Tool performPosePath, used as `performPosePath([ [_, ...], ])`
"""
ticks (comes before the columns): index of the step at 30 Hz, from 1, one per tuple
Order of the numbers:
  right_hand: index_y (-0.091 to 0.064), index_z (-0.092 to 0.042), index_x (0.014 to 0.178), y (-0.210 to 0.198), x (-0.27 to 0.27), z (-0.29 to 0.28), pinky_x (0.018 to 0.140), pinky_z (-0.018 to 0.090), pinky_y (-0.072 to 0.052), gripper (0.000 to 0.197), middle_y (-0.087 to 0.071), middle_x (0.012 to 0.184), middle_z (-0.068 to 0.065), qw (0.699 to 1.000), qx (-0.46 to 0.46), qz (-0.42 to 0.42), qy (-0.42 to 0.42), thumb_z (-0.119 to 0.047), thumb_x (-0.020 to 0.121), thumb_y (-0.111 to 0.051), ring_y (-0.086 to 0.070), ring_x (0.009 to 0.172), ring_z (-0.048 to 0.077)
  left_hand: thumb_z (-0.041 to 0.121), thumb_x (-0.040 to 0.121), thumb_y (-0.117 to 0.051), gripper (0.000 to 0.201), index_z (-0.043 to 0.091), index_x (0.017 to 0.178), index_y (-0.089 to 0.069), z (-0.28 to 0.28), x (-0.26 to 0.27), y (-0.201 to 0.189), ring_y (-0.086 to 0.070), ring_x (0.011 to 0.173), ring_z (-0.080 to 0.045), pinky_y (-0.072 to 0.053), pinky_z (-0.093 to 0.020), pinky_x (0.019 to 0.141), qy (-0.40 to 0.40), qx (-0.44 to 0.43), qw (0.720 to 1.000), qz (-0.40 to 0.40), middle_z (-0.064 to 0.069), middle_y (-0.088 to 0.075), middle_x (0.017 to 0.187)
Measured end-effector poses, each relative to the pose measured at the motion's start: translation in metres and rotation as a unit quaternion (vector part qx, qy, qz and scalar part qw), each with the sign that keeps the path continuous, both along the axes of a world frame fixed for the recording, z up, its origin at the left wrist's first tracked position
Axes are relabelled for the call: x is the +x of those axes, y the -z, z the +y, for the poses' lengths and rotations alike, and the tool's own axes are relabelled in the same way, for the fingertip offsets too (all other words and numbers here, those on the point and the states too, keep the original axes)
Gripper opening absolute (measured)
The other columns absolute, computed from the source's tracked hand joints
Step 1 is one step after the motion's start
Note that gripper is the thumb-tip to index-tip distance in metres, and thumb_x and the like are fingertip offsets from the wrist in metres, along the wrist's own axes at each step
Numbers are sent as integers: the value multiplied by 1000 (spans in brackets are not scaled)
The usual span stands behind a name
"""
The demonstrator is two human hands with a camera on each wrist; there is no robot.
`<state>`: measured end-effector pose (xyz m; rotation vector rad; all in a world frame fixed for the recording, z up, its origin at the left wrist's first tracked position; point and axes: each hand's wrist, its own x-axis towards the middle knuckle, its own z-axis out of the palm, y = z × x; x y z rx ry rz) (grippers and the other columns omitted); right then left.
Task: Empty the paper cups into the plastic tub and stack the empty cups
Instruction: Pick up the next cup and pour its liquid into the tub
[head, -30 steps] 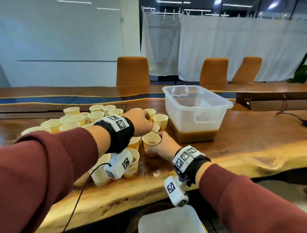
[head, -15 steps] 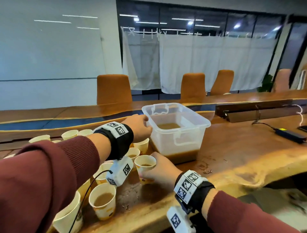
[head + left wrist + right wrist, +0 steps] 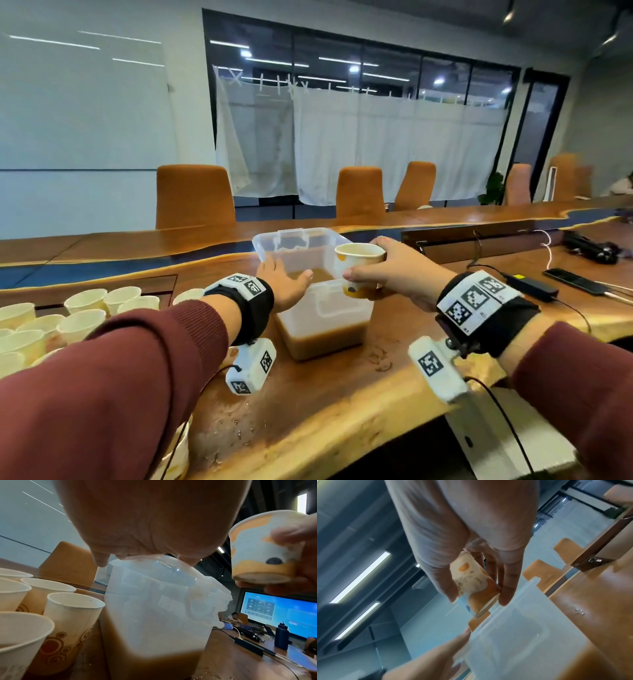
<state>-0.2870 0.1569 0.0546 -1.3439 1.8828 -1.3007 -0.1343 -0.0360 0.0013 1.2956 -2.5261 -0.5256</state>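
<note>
My right hand (image 3: 383, 270) grips a paper cup (image 3: 359, 267) with an orange and white print, held upright over the near right corner of the clear plastic tub (image 3: 325, 308). The same cup (image 3: 262, 550) hangs above and to the right of the tub (image 3: 154, 608) in the left wrist view, and in the right wrist view the cup (image 3: 472, 582) sits between thumb and fingers. Brown liquid fills the tub's bottom. My left hand (image 3: 284, 277) rests on the tub's near left rim, thumb inside and fingers draped over the edge (image 3: 102, 559).
Several paper cups (image 3: 85, 308) crowd the table left of the tub; some hold brown liquid (image 3: 68, 615). A wet stain (image 3: 233, 421) marks the wooden table's front. At the right lie a power brick (image 3: 531, 284) with cables and a phone (image 3: 575, 281). Orange chairs (image 3: 195, 195) stand behind.
My right hand has lifted the cup off the table and carried it up and right over the tub. My left hand left the cup cluster and settled on the tub's rim.
</note>
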Motion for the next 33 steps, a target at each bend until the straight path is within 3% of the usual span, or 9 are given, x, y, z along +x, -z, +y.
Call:
performPosePath([
  [2, -60, -15, 117, -11, -8, -11, 76, 43, -63, 49, -73, 110, 12, 999, -16, 15, 24, -22, 79, -91, -78, 90, 24, 78, 91, -37, 107, 3, 161, -7, -3, -1, 7, -9, 156, -31, -15, -46, 126, 0, 13, 1000, 19, -16, 2, 169],
  [4, -59, -14, 117, -17, -15, -24, 72, 41, -63, 54, -72, 112, 14, 998, -24, 41, 47, -26, 76, -93, -77, 96, 29, 97, 68, -38, 130, 11, 162, -13, -7, -1, 10, -15, 154, -31, -20, -49, 124, 2, 30, 999, 40, -13, -6, 169],
  [6, -57, -9, 119, -21, -19, -38, 62, 31, -59, 56, -69, 115, 19, 997, -28, 52, 56, -21, 78, -92, -75, 96, 34, 110, 41, -38, 151, 20, 160, -21, -12, 0, 15, -25, 150, -30, -29, -50, 121, -9, 37, 997, 66, -9, -20, 164],
  [8, -53, -2, 124, -24, -21, -48, 52, 19, -54, 55, -65, 116, 19, 996, -24, 59, 63, -11, 82, -88, -70, 89, 26, 112, 30, -38, 157, 25, 160, -22, -14, -1, 16, -27, 150, -29, -30, -50, 120, -13, 45, 997, 58, -5, -24, 163],
  [11, -54, -1, 121, -23, -27, -63, 51, 20, -55, 52, -63, 114, 16, 993, -11, 83, 85, -8, 82, -87, -66, 89, 22, 106, 40, -41, 152, 20, 162, -15, -8, -1, 8, -19, 153, -32, -25, -52, 122, -10, 49, 999, 19, -7, -14, 167],
  [14, -56, -5, 116, -19, -33, -76, 69, 34, -62, 51, -66, 112, 14, 983, 2, 146, 114, -16, 78, -89, -68, 101, 29, 101, 54, -44, 143, 14, 163, -8, -6, -1, 5, -14, 154, -33, -22, -52, 123, -14, 50, 999, -9, -10, -5, 169],
  [20, -56, -12, 110, -15, -32, -89, 79, 46, -63, 46, -67, 105, 10, 965, 33, 229, 126, -20, 75, -86, -69, 95, 29, 103, 41, -40, 154, 15, 163, -6, -9, 0, 5, -17, 155, -32, -23, -51, 123, -8, 59, 998, -6, -8, -2, 170],
  [29, -54, -20, 122, -13, -29, -99, 88, 47, -57, 57, -64, 114, 6, 925, 71, 349, 134, -31, 74, -83, -62, 103, 30, 94, 62, -53, 135, 20, 163, -3, -11, -1, 7, -17, 154, -30, -25, -53, 123, -2, 77, 997, 3, -5, 1, 170],
  [33, -54, -25, 116, -13, -28, -100, 89, 50, -56, 52, -63, 111, 5, 919, 77, 363, 130, -34, 71, -79, -61, 103, 31, 90, 70, -55, 130, 18, 163, 0, -9, -1, 7, -13, 155, -30, -22, -53, 124, 1, 81, 997, 7, -6, 6, 170],
])
